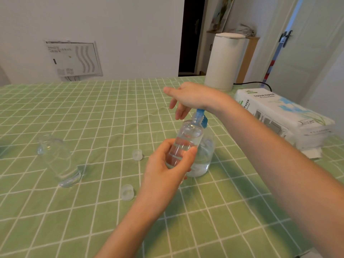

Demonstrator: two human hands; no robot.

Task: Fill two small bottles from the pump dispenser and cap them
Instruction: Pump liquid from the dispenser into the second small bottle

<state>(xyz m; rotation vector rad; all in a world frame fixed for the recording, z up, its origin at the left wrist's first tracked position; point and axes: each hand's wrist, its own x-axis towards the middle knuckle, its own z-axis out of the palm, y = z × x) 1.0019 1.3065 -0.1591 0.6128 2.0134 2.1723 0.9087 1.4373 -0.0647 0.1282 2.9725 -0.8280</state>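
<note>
1. The small bottle, clear and uncapped, is held above the table, right of the middle of the scene. It tilts so that its open neck meets the blue spout of the pump dispenser. Clear liquid shows in its lower part.
2. The left hand grips this bottle around its lower half. The thumb is curled on the right side and the fingers wrap the left side.
3. The pump dispenser, a clear bottle with liquid in the bottom, stands on the table just behind the held bottle and touches it.
4. The right hand rests on top of the pump head, with the heel of the palm over it. Its fingers are loosely straight and spread, pointing left and down, and they hold nothing.
5. A second bottle, clear and uncapped, sits on the table well to the left. I cannot tell whether it stands quite upright.
6. Two clear caps lie apart on the green checked tablecloth. The far cap is left of the held bottle. The near cap is beside the left wrist.
7. At the right edge of the table lies a pack of tissue paper.
8. Beyond it, at the far side of the table, stands a white cylindrical appliance with a black cable.
</note>
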